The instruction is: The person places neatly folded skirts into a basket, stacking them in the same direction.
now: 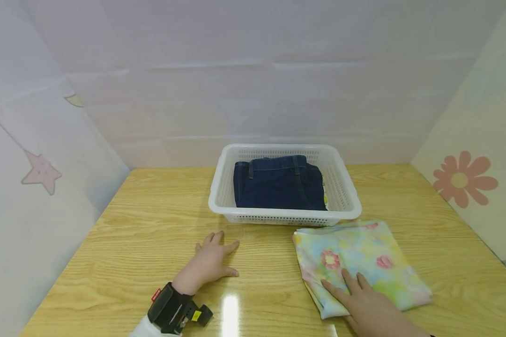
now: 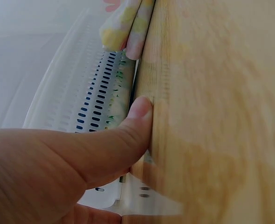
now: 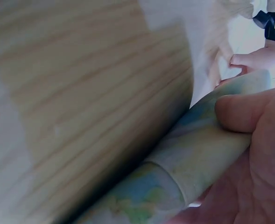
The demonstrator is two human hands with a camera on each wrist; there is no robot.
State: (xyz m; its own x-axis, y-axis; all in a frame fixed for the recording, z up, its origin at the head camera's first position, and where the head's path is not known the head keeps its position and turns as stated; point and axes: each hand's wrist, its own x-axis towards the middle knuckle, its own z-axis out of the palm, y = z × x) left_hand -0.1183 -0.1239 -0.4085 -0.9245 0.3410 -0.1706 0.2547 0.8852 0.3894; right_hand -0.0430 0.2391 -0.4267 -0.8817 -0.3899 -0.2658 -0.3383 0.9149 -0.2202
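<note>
The folded floral cloth (image 1: 360, 264) lies on the desk (image 1: 152, 234) near its front right edge, just before the white basket (image 1: 221, 187) that already holds folded jeans (image 1: 278, 185). The right hand (image 1: 368, 306) presses flat on the cloth; the left hand (image 1: 211, 262) rests open on the desk. The cloth looks folded but is not yet in the basket.

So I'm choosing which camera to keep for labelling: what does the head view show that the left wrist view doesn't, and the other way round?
Only the head view shows the folded dark jeans in the white basket, the right hand resting flat on the folded floral cloth, and the whole left hand flat on the wooden table. Only the left wrist view shows the left thumb close up, pressed on the tabletop, and the basket's slotted wall from the side. Both show basket, cloth, table and left hand.
</note>
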